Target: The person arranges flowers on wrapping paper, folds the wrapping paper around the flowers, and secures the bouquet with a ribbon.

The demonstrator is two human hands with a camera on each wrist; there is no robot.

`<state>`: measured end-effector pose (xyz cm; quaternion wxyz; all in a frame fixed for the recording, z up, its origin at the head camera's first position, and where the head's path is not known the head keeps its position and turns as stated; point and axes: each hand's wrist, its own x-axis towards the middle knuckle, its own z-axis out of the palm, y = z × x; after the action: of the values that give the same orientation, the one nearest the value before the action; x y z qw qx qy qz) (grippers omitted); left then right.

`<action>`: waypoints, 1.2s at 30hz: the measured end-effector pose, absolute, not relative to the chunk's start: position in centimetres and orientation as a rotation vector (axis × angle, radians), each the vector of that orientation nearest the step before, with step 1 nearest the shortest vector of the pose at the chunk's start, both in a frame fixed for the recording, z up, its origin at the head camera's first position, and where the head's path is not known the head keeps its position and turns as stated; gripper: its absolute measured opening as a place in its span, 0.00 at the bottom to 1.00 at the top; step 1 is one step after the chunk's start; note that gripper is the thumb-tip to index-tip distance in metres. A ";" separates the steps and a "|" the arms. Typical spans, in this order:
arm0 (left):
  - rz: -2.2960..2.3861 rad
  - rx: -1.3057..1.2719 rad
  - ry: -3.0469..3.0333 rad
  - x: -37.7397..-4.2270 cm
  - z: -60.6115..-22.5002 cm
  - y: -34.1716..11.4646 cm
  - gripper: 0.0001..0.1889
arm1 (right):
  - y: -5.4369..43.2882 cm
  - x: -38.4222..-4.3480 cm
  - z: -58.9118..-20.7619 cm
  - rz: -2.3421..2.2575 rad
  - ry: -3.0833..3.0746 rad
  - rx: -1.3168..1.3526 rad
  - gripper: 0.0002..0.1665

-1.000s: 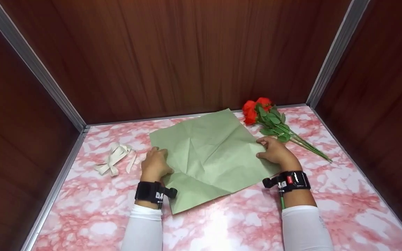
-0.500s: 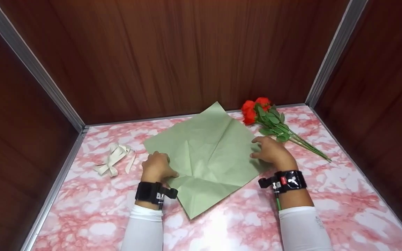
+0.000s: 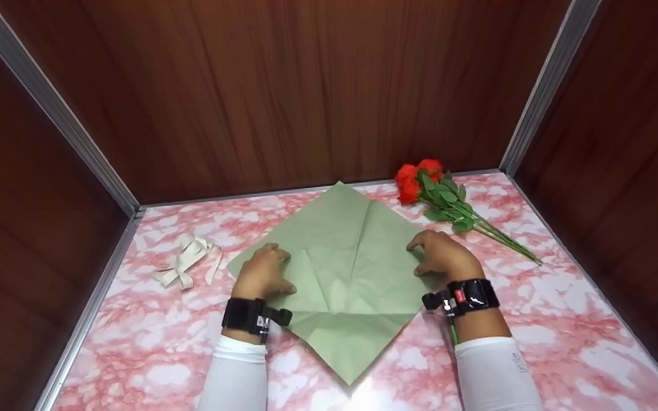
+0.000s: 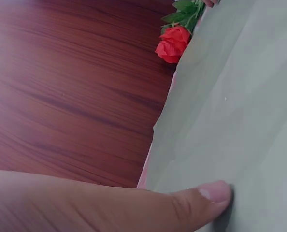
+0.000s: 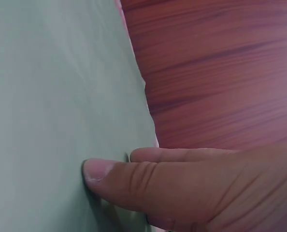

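Note:
A creased sheet of light green wrapping paper (image 3: 334, 245) lies on the table with one corner toward the person. My left hand (image 3: 261, 271) rests on its left part, fingers spread and slightly bent. The left wrist view has that thumb (image 4: 196, 200) extended on top of the paper. On the right part of the sheet rests my right hand (image 3: 443, 254), thumb and fingers apart. In the right wrist view its thumb (image 5: 119, 179) and a finger touch the upper side of the paper. Neither hand visibly grips the sheet.
Red roses (image 3: 414, 180) with green leaves and long stems lie at the back right, close to the paper. A cream ribbon (image 3: 186, 260) lies loose at the left. Dark wood-look panels (image 3: 306, 97) enclose the pink marbled table (image 3: 152, 354) at the back and sides.
The green paper has turned clockwise as seen from above, so one corner now points toward the person. My right hand has shifted slightly left. Roses and ribbon have stayed in place.

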<state>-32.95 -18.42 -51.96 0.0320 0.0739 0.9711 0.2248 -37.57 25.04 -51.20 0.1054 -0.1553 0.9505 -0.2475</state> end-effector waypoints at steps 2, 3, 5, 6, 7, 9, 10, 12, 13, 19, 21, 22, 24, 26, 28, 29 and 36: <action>0.696 0.242 2.942 -32.9 -52.0 -18.6 0.46 | 25.1 -37.6 -51.2 -0.726 2.794 -0.473 0.40; 0.699 0.244 2.921 -32.9 -52.0 -18.7 0.47 | 25.2 -37.6 -51.2 -0.724 2.792 -0.477 0.39; 0.709 0.281 2.894 -33.5 -53.2 -19.4 0.51 | 25.2 -37.6 -51.3 -0.724 2.790 -0.481 0.40; 0.704 0.283 2.883 -33.4 -53.2 -19.4 0.52 | 25.2 -37.6 -51.3 -0.727 2.789 -0.478 0.40; 0.696 0.281 2.872 -33.4 -53.1 -19.4 0.54 | 25.2 -37.7 -51.4 -0.727 2.792 -0.477 0.40; 0.676 0.274 2.853 -33.2 -53.1 -19.4 0.58 | 25.3 -37.7 -51.4 -0.718 2.800 -0.485 0.41; 0.662 0.271 2.849 -33.2 -53.2 -19.4 0.60 | 25.3 -37.7 -51.4 -0.715 2.803 -0.485 0.42; 0.618 0.234 2.835 -32.4 -51.9 -18.7 0.62 | 25.3 -37.7 -51.5 -0.711 2.807 -0.474 0.43; 0.604 0.235 2.835 -32.4 -52.0 -18.6 0.63 | 25.3 -37.8 -51.5 -0.708 2.808 -0.470 0.43; 0.536 0.238 2.838 -32.4 -52.2 -18.3 0.67 | 25.5 -37.9 -51.4 -0.757 2.777 -0.430 0.43; 0.516 0.240 2.834 -32.4 -52.2 -18.2 0.69 | 25.6 -37.9 -51.3 -0.780 2.768 -0.426 0.40; 0.507 0.241 2.836 -32.4 -52.2 -18.1 0.70 | 25.8 -38.0 -51.2 -0.784 2.768 -0.422 0.39; 0.494 0.241 2.839 -32.3 -52.2 -18.0 0.70 | 26.1 -38.2 -51.1 -0.788 2.777 -0.415 0.34; 0.481 0.240 2.845 -32.3 -52.2 -17.9 0.71 | 26.8 -38.3 -50.9 -0.811 2.796 -0.407 0.30; 0.483 0.241 2.853 -32.3 -52.2 -17.7 0.71 | 27.7 -38.4 -50.8 -0.831 2.819 -0.355 0.27; 0.485 0.242 2.854 -32.3 -52.2 -17.7 0.71 | 28.2 -38.4 -50.7 -0.842 2.832 -0.328 0.27; 0.470 0.237 2.869 -32.3 -52.3 -17.7 0.70 | 32.7 -39.5 -49.9 -0.871 2.906 -0.140 0.27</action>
<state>-32.28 -17.68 -52.28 0.1119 0.0807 0.9774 0.1600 -39.51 32.73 -49.89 0.0524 -0.0459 0.9556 -0.2863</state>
